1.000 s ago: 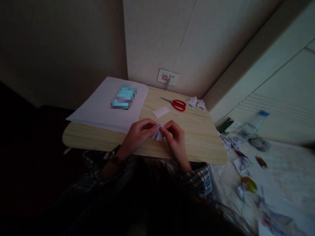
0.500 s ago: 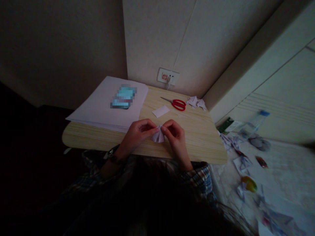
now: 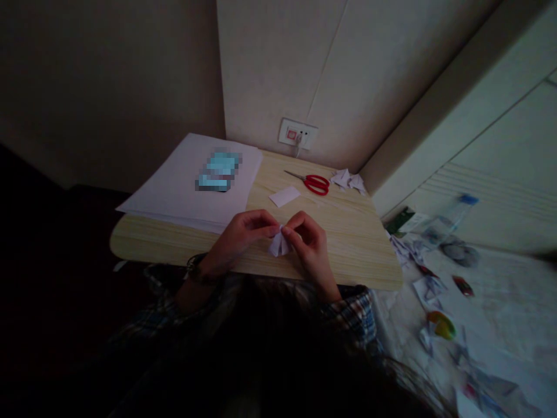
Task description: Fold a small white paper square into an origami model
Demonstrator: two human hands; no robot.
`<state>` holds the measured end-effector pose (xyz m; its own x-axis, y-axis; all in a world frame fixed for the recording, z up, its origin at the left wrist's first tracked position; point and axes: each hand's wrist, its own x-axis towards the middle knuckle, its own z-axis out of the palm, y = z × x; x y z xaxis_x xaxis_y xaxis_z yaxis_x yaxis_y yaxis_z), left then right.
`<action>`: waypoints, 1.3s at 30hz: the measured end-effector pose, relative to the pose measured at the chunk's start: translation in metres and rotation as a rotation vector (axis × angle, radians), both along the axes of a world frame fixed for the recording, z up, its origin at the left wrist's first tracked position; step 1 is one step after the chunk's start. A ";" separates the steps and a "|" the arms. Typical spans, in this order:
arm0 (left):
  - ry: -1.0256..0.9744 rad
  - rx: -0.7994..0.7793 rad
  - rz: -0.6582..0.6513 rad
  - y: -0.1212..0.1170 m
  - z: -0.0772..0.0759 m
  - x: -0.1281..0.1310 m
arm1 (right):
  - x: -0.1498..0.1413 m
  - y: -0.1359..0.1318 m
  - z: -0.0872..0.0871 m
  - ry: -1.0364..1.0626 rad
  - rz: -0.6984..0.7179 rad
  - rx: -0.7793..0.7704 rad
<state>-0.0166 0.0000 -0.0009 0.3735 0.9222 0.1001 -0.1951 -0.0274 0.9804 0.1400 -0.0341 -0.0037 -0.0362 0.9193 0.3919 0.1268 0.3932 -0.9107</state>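
Observation:
Between my hands is a small folded piece of white paper (image 3: 279,246), its pleats fanning downward. My left hand (image 3: 246,233) pinches its upper left side between thumb and fingers. On the upper right, my right hand (image 3: 308,239) grips it the same way, and the fingertips of both hands nearly meet. Just beyond them a small white paper rectangle (image 3: 285,196) lies flat on the wooden table (image 3: 348,244). Red-handled scissors (image 3: 316,184) rest farther back, blades pointing left.
Large white sheets (image 3: 169,180) cover the table's left side, with a blurred-out phone (image 3: 220,172) on top. Folded white paper pieces (image 3: 348,180) sit at the back right corner. A wall socket (image 3: 298,134) holds a plug. Right of the table, a bed (image 3: 505,290) carries scattered papers.
The fingertips have drawn closer together at the top of the folded paper, and its lower part looks narrower. Everything else stays in place.

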 end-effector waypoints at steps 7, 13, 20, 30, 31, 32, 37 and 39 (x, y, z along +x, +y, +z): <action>-0.042 -0.039 0.004 0.000 0.000 0.000 | -0.001 -0.001 0.001 0.004 -0.010 -0.006; -0.068 -0.084 -0.030 0.000 0.001 0.000 | -0.001 -0.001 0.000 0.012 0.004 0.005; -0.031 -0.058 -0.032 -0.001 0.000 0.000 | -0.001 -0.001 0.000 0.007 -0.003 0.001; -0.016 -0.045 -0.025 0.000 0.000 0.000 | 0.000 -0.002 0.000 -0.004 0.007 0.007; -0.016 -0.050 -0.021 0.000 0.001 0.000 | 0.000 -0.002 0.001 -0.005 0.008 0.006; -0.018 -0.054 -0.019 0.000 0.001 0.000 | 0.000 -0.002 0.001 -0.005 0.009 0.003; -0.015 -0.057 -0.012 0.000 0.001 0.000 | 0.000 -0.002 0.001 -0.001 0.015 0.000; -0.004 -0.059 -0.009 -0.001 0.002 0.000 | 0.000 -0.002 0.001 0.002 0.017 0.004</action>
